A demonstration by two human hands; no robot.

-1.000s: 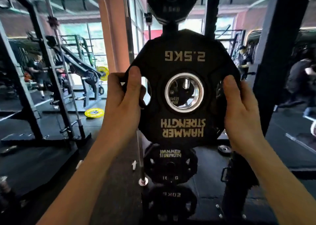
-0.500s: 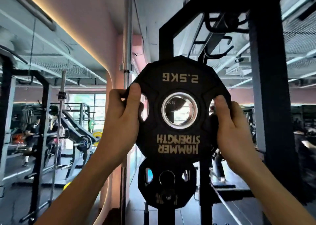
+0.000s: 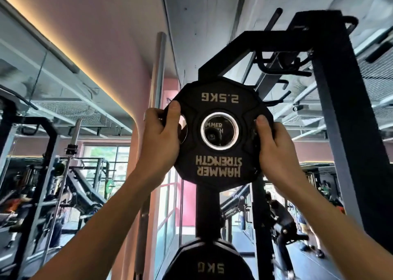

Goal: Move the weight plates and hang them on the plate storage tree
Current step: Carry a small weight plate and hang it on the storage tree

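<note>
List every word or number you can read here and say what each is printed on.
"2.5KG", upside down: held weight plate.
"HAMMER STRENGTH", upside down: same plate.
"MMER", partly cut off: another plate seen through the centre hole; the line below is unreadable.
"5KG", upside down: lower plate on the storage tree.

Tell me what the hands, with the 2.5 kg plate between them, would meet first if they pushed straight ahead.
Probably the peg end seen through the bore of the 2.5 kg plate, with another Hammer Strength plate already hanging behind it. The left hand and right hand grip opposite edges. How far off the peg is cannot be told.
</note>
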